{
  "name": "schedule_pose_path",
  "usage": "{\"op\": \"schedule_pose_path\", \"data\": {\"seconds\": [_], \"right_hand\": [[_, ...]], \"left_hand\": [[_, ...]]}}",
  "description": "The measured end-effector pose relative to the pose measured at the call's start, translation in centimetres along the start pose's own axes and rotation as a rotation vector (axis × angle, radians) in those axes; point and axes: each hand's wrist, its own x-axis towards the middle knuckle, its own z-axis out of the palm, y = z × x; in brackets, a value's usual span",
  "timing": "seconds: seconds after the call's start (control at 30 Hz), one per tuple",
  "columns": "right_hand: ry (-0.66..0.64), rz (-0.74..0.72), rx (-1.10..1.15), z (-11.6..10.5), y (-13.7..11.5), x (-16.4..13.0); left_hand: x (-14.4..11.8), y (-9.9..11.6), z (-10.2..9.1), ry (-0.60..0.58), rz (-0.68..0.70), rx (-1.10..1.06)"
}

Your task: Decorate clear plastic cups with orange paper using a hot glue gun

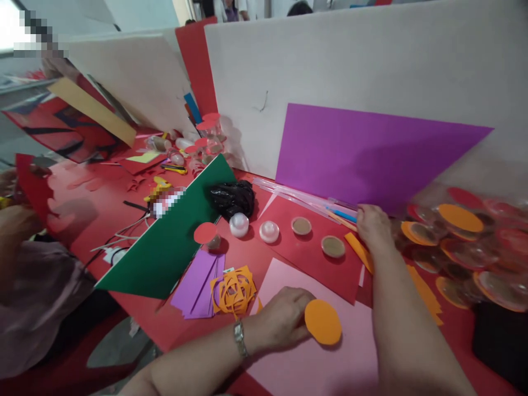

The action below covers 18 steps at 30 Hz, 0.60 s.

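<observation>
- Left hand point(284, 319): fingers curled loosely, closed round the edge of an orange disc point(323, 322); it rests on the pink sheet point(322, 363). A watch point(239, 336) sits on the wrist.
- Orange disc: flat paper circle, lying on the pink sheet just right of the left hand, its left edge under the fingers.
- Right hand point(373, 226): reaching forward, fingers bent down onto the table at the near end of a bundle of straws point(305, 199). Whether it pinches anything cannot be told; the fingertips are hidden.
- Orange strip point(359, 252): lies just beside the right hand, partly under the wrist.
- Pink sheet: nearest the person, overlapping a red sheet point(313, 264).
- Two brown caps point(301, 225): on the red sheet, left of the right hand.
- Two white domes point(239, 224): left of the caps, in the same row.
- Red disc point(205, 232): on a small jar, beside the green board point(165, 247).
- Orange cut-out point(234, 290): lacy paper shape, left of the left hand, touching purple strips point(198, 286).
- Black bag point(233, 198): crumpled, behind the domes.
- Purple sheet point(363, 154): leaning against the grey partition point(371, 66).
- Lidded cups point(462, 242): clear, orange and red tops, bagged at the right; blurred.
- Another person's sleeve point(37, 297): at the left edge, apart from both hands.
</observation>
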Motion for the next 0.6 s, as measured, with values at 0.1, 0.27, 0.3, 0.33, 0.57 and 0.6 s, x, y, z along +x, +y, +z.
{"op": "schedule_pose_path", "data": {"seconds": [0.1, 0.27, 0.3, 0.33, 0.57, 0.6], "right_hand": [[-0.057, 0.008, -0.069, 0.7, 0.4, 0.7], [-0.155, 0.024, -0.167, 1.0, 0.9, 1.5], [-0.165, 0.027, -0.181, 1.0, 0.9, 1.5], [-0.171, 0.030, -0.193, 0.9, 0.8, 1.6], [-0.151, 0.093, -0.236, 0.3, -0.3, 1.1], [-0.147, 0.101, -0.237, 0.3, -0.4, 1.0]], "left_hand": [[-0.1, -0.1, 0.1, 0.026, 0.026, 0.016], [-0.1, 0.0, -0.1, 0.040, 0.068, 0.022], [0.0, 0.0, -0.1, 0.044, 0.077, 0.021], [0.0, -0.1, 0.0, 0.047, 0.084, 0.021], [0.0, -0.2, 0.2, 0.063, 0.086, 0.006], [0.0, -0.1, 0.1, 0.069, 0.084, 0.003]]}}
